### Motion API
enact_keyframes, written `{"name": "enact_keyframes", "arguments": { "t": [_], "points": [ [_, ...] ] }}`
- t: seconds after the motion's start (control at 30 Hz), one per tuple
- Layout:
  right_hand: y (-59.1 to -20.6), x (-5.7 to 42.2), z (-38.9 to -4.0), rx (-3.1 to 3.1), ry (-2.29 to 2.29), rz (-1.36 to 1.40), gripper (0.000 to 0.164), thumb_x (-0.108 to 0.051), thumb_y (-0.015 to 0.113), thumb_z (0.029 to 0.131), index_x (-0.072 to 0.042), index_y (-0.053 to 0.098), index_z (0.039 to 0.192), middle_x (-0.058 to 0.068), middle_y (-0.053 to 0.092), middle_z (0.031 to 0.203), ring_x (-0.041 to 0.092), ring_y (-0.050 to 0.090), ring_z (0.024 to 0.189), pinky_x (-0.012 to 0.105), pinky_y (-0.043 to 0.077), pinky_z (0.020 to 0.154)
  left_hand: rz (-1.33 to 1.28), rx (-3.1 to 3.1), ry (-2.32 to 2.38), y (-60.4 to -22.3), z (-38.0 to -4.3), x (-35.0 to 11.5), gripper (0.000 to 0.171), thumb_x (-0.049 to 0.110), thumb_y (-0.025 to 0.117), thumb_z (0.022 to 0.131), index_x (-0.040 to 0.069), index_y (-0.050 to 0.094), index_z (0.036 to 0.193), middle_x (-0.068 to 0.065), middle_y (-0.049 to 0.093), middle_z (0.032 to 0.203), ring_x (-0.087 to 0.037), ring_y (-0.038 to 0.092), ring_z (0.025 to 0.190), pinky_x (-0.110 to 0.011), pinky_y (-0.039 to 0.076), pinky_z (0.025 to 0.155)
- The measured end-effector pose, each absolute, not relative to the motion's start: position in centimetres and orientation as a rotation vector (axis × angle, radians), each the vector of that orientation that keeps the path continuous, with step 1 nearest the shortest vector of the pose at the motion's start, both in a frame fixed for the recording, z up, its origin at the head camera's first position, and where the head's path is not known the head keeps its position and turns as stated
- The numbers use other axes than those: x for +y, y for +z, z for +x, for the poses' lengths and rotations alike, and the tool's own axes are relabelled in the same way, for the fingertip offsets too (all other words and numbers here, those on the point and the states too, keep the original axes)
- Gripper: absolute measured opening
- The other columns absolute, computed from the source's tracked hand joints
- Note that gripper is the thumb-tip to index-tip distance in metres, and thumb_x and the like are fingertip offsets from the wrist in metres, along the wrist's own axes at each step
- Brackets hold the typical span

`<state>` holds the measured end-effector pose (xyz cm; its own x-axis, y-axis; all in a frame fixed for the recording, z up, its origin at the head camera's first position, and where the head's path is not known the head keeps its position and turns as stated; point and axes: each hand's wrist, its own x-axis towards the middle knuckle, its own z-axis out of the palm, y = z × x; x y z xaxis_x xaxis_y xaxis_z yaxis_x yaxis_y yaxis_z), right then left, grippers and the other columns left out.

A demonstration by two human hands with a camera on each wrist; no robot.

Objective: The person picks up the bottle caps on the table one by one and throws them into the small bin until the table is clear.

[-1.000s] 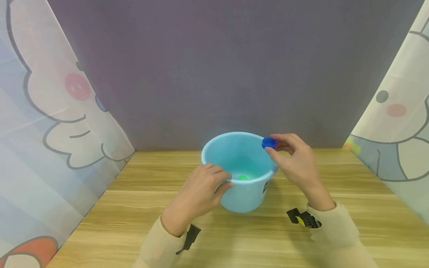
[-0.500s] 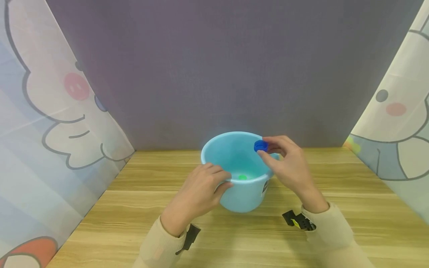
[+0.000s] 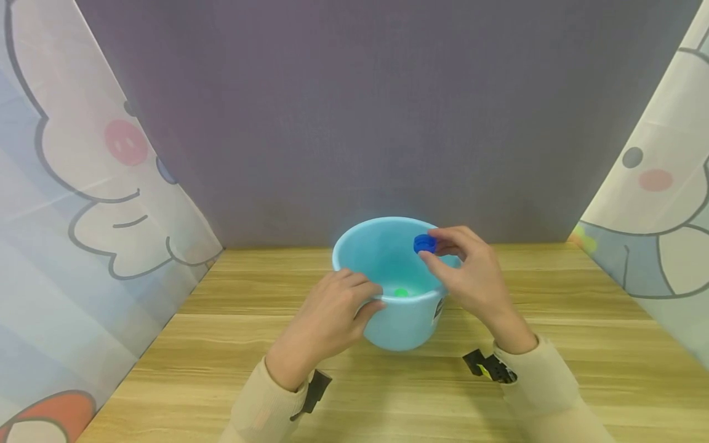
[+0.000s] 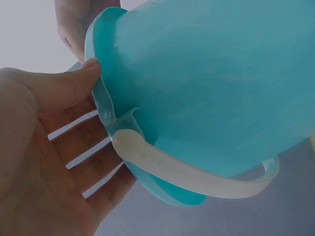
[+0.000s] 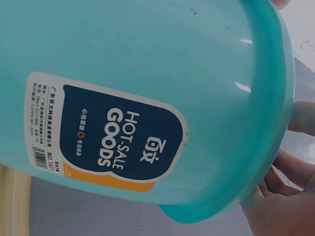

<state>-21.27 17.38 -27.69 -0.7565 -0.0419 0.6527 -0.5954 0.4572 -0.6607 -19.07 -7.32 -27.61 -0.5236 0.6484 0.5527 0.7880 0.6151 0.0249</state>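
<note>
A light blue plastic bucket (image 3: pixel 400 323) stands upright on the table. My left hand (image 3: pixel 338 314) grips its near left rim, the thumb (image 4: pixel 74 86) outside and the fingers inside. My right hand (image 3: pixel 476 271) pinches a small round blue bottle cap (image 3: pixel 424 243) between thumb and fingertips, over the right part of the bucket's opening. Down on the bucket's floor lies a small green piece (image 3: pixel 401 293), its near side cut off by the rim. In the right wrist view the bucket wall hides the cap, and only part of my right hand (image 5: pixel 290 191) shows beyond the rim.
A white carry handle (image 4: pixel 197 182) hangs on the bucket's side. A printed label (image 5: pixel 113 130) is stuck to its outer wall. Behind the wood-grain table (image 3: pixel 221 344) rises a dark grey panel (image 3: pixel 354 123), with cartoon-print cloths (image 3: pixel 83 246) at both sides.
My right hand has moved left with the blue bottle cap, from the bucket's right rim to over its opening. The left hand and the bucket have stayed in place.
</note>
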Motion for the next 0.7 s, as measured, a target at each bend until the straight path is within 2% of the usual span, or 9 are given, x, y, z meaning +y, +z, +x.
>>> {"name": "enact_keyframes", "arguments": {
  "t": [0.2,0.4,0.63,0.7],
  "points": [
    [-27.75,17.25,-21.36,-2.124,1.299,0.535,0.033,-0.003,0.078,0.086,0.005,0.070,0.117,0.011,0.066,0.106,0.014,0.066,0.091,0.017,0.054,0.084,-1.134,-2.335,-0.370,-27.56,-19.05,-7.28,0.010,0.020,0.077,0.091,0.013,0.074,0.098,0.003,0.070,0.091,-0.018,0.062,0.086,-0.034,0.052,0.077],
    [-27.79,17.14,-21.38,-2.108,1.316,0.535,0.032,-0.001,0.078,0.086,0.005,0.070,0.116,0.010,0.066,0.107,0.027,0.067,0.093,0.020,0.055,0.087,-1.131,-2.334,-0.358,-27.63,-19.14,-7.25,0.010,0.020,0.077,0.091,0.012,0.073,0.097,0.003,0.070,0.090,-0.019,0.063,0.088,-0.035,0.053,0.080],
    [-27.73,17.21,-21.37,-2.112,1.309,0.523,0.031,0.000,0.077,0.086,0.005,0.070,0.116,0.010,0.066,0.108,0.020,0.066,0.093,0.020,0.054,0.087,-1.132,-2.334,-0.369,-27.51,-19.05,-7.25,0.010,0.020,0.077,0.091,0.013,0.074,0.097,0.003,0.069,0.089,-0.019,0.062,0.087,-0.035,0.052,0.079],
    [-27.72,17.23,-21.37,-2.109,1.311,0.522,0.031,0.000,0.077,0.086,0.005,0.070,0.115,0.011,0.067,0.109,0.022,0.067,0.093,0.019,0.053,0.088,-1.128,-2.337,-0.370,-27.52,-19.02,-7.26,0.010,0.020,0.077,0.090,0.013,0.074,0.097,0.003,0.069,0.089,-0.018,0.062,0.087,-0.035,0.052,0.078]
  ]
}}
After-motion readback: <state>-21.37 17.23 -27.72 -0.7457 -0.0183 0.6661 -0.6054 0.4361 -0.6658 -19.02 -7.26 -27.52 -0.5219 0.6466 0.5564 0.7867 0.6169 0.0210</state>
